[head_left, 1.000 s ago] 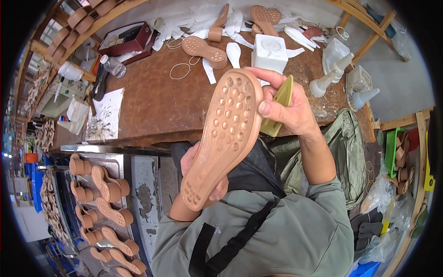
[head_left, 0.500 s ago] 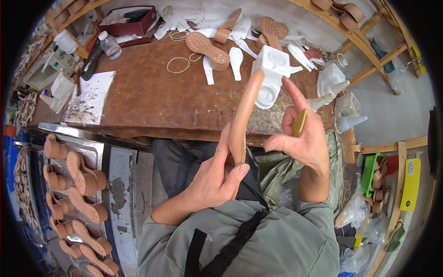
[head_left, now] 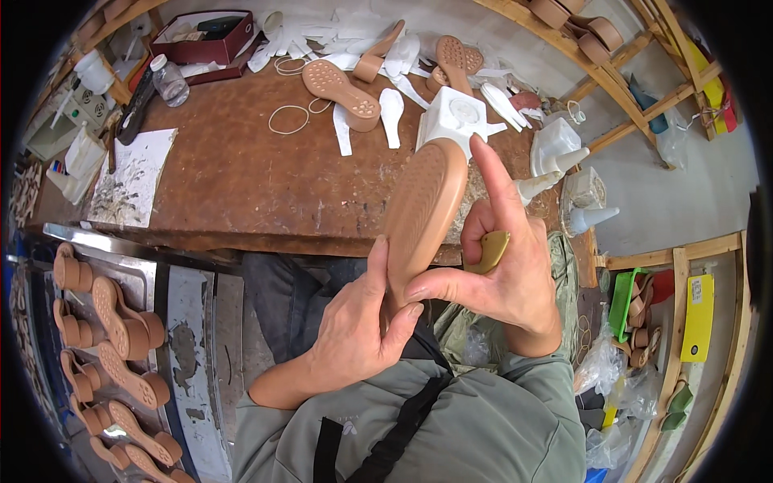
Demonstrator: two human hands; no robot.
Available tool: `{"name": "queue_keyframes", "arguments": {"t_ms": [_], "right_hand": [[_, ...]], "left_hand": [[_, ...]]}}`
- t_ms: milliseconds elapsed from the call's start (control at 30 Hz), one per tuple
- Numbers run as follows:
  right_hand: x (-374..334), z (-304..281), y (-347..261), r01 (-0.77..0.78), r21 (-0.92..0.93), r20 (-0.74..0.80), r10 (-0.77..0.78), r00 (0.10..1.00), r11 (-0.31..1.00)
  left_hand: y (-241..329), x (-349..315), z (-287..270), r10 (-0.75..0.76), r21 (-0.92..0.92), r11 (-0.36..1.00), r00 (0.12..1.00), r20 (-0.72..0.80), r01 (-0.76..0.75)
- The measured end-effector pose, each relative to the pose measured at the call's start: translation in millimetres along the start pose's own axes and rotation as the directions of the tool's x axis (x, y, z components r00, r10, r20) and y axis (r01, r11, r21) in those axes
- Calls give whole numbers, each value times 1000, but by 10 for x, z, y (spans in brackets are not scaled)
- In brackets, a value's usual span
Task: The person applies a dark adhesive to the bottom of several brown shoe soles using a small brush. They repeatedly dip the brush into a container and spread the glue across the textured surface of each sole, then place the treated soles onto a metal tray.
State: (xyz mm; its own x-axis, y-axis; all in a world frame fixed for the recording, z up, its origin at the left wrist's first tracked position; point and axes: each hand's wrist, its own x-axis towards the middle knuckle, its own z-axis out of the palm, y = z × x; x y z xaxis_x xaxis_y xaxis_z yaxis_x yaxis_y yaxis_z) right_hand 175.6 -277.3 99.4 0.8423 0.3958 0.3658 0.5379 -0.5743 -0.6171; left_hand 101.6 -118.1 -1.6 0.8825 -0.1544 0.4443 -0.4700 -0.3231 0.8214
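Note:
My left hand [head_left: 354, 326] grips a tan shoe sole [head_left: 427, 205] by its lower end, thumb on one side and fingers on the other. The sole stands tilted up over the bench's front edge, its ridged tread face partly toward me. Beside it is my right hand [head_left: 519, 270], with index finger stretched up and thumb reaching to the sole's lower edge. Its curled fingers hold a small, flat brass-coloured piece [head_left: 492, 251]; I cannot make out its kind. Behind the sole's upper end sits a white block-shaped container [head_left: 452, 117], partly hidden.
On the brown workbench [head_left: 241, 177] lie a heeled sole [head_left: 341, 90], white cut pieces [head_left: 391, 117] and a stained sheet [head_left: 133, 181]. White nozzle bottles [head_left: 555, 149] stand at the right. A metal rack with several heeled soles [head_left: 129, 322] is at my left.
The sole has turned from edge-on to show its tread face. My right thumb has come in to the sole's edge. The whole view has shifted slightly.

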Motion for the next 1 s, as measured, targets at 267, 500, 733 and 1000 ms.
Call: {"name": "queue_keyframes", "arguments": {"t_ms": [267,500,733,1000], "right_hand": [[152,-64,113,-60,142,-106,76,991,988],[-1,117,78,-7,62,-91,12,996,998],[-54,244,174,125,-105,-103,-136,985,987],[49,311,220,196,-243,-135,-234,963,950]], "left_hand": [[9,14,-22,-35,73,997,999,-28,37],[39,18,-39,-88,228,969,995,-50,98],[-13,-9,8,-104,249,961,992,-67,118],[-29,33,-16,-222,101,970,975,4,221]]}}
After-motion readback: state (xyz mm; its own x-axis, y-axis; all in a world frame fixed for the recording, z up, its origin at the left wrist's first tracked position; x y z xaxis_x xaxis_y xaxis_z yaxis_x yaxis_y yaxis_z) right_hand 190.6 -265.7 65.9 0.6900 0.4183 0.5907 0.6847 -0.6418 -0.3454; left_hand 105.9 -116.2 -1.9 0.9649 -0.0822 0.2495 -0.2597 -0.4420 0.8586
